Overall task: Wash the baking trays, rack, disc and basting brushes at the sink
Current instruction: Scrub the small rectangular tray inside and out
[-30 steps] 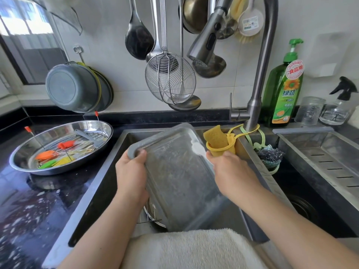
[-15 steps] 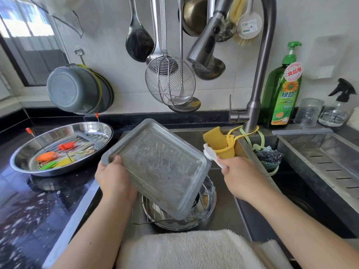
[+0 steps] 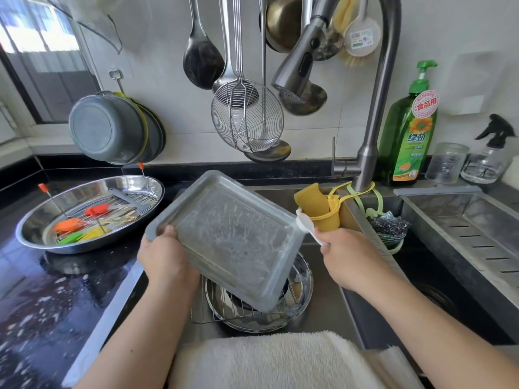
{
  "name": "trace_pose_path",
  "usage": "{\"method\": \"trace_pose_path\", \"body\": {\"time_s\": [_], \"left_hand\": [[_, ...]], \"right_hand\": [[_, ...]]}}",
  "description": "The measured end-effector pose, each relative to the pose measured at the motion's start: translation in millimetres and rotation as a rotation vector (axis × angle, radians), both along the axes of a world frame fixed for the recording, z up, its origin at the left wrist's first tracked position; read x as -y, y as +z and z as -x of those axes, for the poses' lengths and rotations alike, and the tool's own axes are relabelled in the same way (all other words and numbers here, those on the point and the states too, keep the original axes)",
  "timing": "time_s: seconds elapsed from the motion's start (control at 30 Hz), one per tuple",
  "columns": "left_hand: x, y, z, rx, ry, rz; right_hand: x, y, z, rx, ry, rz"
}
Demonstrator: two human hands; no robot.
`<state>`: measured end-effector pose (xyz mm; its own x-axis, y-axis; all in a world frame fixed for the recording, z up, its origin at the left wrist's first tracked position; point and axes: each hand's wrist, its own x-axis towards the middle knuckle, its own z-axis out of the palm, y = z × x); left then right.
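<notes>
The person holds a grey baking tray (image 3: 230, 237) tilted over the sink (image 3: 362, 220), its soapy inside facing up and its lower right corner dipping toward the basin. The left hand (image 3: 165, 259) grips the tray's left edge, thumb over the rim and fingers hidden underneath. The right hand (image 3: 348, 256) is curled round a small white scrubbing tool (image 3: 307, 224) (whether brush or scraper cannot be told), whose tip sits just at the tray's right corner.

Below the tray, on the sink floor, a wire rack (image 3: 238, 313) lies across a round steel disc (image 3: 300, 293). At the left edge of the counter (image 3: 42, 290) a large steel pan (image 3: 140, 189) holds a second rack and the basting brushes (image 3: 73, 224), orange, red, green and yellow, all well apart from the sink. A yellow sponge holder (image 3: 325, 217) hangs at the sink's back right corner, beside the tap (image 3: 373, 122).

The likeliest trouble is a slip: the tray looks wet and soapy and hangs from one hand alone, so a hard push from the scrubbing tool at the far corner could twist it loose and drop it onto the rack and disc. A stroke that runs wide could also knock the sponge holder just beside the tool. Suds may run off the low corner onto what lies below, which would then need more rinsing.
</notes>
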<state>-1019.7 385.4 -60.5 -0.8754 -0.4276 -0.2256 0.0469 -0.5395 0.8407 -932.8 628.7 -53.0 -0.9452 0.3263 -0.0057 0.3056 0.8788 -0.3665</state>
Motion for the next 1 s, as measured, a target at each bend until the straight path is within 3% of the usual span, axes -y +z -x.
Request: {"method": "trace_pose_path", "body": {"time_s": [0.13,0.27,0.4,0.53,0.63,0.77,0.83,1.0], "left_hand": [[10.9,-1.4,5.0,0.102,0.112,-0.096],[11.0,0.5,5.9,0.106,0.069,-0.122],[10.6,1.3,3.9,0.072,0.033,-0.069],[9.6,1.6,4.0,0.025,0.023,-0.037],[9.4,2.1,4.0,-0.017,0.028,-0.005],[13.8,1.9,4.5,0.002,0.072,-0.035],[15.6,1.8,5.5,0.005,0.090,-0.058],[11.0,-0.3,7.1,-0.004,0.051,-0.066]], "right_hand": [[3.0,-7.9,1.4,0.125,0.058,0.008],[-2.8,-2.6,3.2,-0.179,-0.055,0.040],[-14.8,1.8,2.0,-0.210,-0.082,0.007],[-16.3,10.6,2.8,-0.287,0.009,0.113],[-18.5,9.8,4.3,-0.215,0.098,0.076],[-10.2,12.0,-2.7,0.047,0.296,0.188],[-6.2,12.5,-6.2,0.088,0.365,0.198],[-21.5,11.4,5.4,-0.154,0.132,0.095]]}}
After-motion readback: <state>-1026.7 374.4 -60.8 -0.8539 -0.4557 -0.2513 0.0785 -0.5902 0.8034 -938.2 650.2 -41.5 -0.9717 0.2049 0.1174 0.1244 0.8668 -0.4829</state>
